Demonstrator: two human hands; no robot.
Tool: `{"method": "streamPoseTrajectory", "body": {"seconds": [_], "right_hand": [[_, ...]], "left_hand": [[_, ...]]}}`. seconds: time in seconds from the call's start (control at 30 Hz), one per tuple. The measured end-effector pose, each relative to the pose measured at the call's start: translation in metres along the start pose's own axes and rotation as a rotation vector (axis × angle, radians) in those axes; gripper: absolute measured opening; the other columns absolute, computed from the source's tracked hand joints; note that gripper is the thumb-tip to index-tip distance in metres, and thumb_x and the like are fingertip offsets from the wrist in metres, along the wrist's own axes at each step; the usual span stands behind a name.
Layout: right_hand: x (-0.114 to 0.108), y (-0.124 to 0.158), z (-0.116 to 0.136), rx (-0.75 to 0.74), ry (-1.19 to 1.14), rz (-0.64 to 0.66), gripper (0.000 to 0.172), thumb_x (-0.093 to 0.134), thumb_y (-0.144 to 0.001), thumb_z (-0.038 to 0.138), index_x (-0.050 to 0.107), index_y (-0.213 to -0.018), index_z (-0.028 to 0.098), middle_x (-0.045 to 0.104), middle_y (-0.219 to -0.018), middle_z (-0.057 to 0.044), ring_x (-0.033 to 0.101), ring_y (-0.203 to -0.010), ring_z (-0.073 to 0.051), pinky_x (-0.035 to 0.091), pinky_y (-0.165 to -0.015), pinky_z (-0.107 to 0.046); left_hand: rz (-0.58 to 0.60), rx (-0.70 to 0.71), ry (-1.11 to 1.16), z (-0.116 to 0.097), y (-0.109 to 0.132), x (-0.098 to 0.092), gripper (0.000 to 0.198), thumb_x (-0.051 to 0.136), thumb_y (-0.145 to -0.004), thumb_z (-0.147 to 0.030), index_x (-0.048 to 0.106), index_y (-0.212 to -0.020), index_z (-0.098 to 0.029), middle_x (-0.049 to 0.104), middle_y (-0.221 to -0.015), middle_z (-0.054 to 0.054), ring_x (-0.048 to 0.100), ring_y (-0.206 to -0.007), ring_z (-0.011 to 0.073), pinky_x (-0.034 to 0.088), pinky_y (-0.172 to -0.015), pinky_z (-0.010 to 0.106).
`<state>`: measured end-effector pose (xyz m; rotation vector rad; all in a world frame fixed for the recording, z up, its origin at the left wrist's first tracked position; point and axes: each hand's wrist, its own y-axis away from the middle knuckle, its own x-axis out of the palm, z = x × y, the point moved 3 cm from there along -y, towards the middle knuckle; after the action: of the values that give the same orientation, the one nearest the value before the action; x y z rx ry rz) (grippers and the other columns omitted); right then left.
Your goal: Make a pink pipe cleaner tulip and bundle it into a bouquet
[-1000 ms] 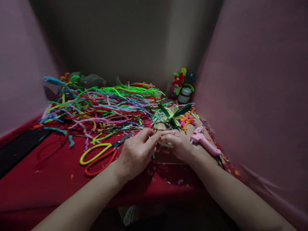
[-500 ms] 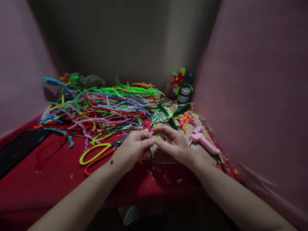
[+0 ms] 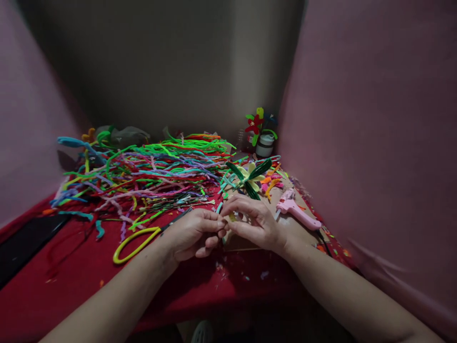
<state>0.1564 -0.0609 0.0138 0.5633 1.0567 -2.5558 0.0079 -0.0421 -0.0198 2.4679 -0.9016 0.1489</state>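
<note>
My left hand (image 3: 196, 233) and my right hand (image 3: 260, 223) meet at the fingertips over the near edge of the cardboard (image 3: 246, 244). A small yellow fuzzy piece (image 3: 233, 217) shows inside the curve of my right thumb and fingers. The left thumb and index finger are pinched against the right fingertips; what lies between them is too small to make out. Just beyond the right hand rests a pipe-cleaner flower (image 3: 250, 178) with pale yellow and dark green petals. Scissors (image 3: 137, 245) with a yellow handle loop lie partly under my left forearm.
A pink glue gun (image 3: 298, 212) lies on the cardboard's right side. Many coloured pipe cleaners (image 3: 167, 166) cover the back left of the red cloth (image 3: 185, 293). A dark flat panel (image 3: 28, 247) is at left. A pot (image 3: 265, 145) with pipe-cleaner flowers stands behind.
The camera view has shifted slightly. Both hands have come a little nearer with the yellow piece. My left lower fingers have uncurled somewhat, and the left forearm now covers the scissors' red loop.
</note>
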Motion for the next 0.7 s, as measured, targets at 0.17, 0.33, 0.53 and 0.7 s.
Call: {"method": "streamPoseTrajectory", "body": {"seconds": [0.17, 0.33, 0.53, 0.7], "right_hand": [[0.001, 0.000, -0.010, 0.065, 0.278, 0.176, 0.021, 0.052, -0.069, 0.009, 0.061, -0.086, 0.017, 0.061, -0.087, -0.005, 0.053, -0.083, -0.017, 0.043, -0.077, -0.031], [0.005, 0.002, -0.019, 0.093, 0.542, 0.364, 0.019, 0.061, -0.070, 0.022, 0.065, -0.088, 0.016, 0.060, -0.102, -0.010, 0.049, -0.100, -0.024, 0.038, -0.090, -0.040], [0.002, -0.001, -0.022, 0.085, 0.515, 0.327, 0.016, 0.056, -0.075, 0.017, 0.069, -0.083, 0.019, 0.064, -0.096, -0.007, 0.049, -0.104, -0.023, 0.033, -0.097, -0.040], [-0.002, -0.004, -0.031, 0.191, 0.438, 0.181, 0.024, 0.048, -0.068, 0.006, 0.069, -0.072, 0.016, 0.066, -0.089, -0.006, 0.056, -0.086, -0.018, 0.042, -0.081, -0.031]], "left_hand": [[-0.388, 0.254, -0.198, -0.030, -0.002, -0.019, 0.025, 0.066, -0.068, -0.034, 0.055, -0.067, -0.012, 0.050, -0.045, -0.004, 0.038, -0.033, 0.0043, 0.025, -0.030, 0.014], [-0.405, 0.267, -0.193, -0.060, -0.025, -0.008, 0.041, 0.068, -0.064, -0.049, 0.058, -0.072, -0.010, 0.060, -0.059, 0.003, 0.045, -0.037, 0.0051, 0.027, -0.033, 0.016], [-0.249, 0.192, -0.223, -0.064, -0.061, 0.007, 0.040, 0.073, -0.058, -0.046, 0.054, -0.058, -0.011, 0.049, -0.044, -0.003, 0.034, -0.033, 0.0035, 0.020, -0.035, 0.018], [-0.217, 0.221, -0.244, -0.063, -0.060, 0.004, 0.029, 0.072, -0.057, -0.032, 0.049, -0.052, -0.014, 0.039, -0.038, -0.007, 0.031, -0.033, 0.0037, 0.021, -0.036, 0.019]]}}
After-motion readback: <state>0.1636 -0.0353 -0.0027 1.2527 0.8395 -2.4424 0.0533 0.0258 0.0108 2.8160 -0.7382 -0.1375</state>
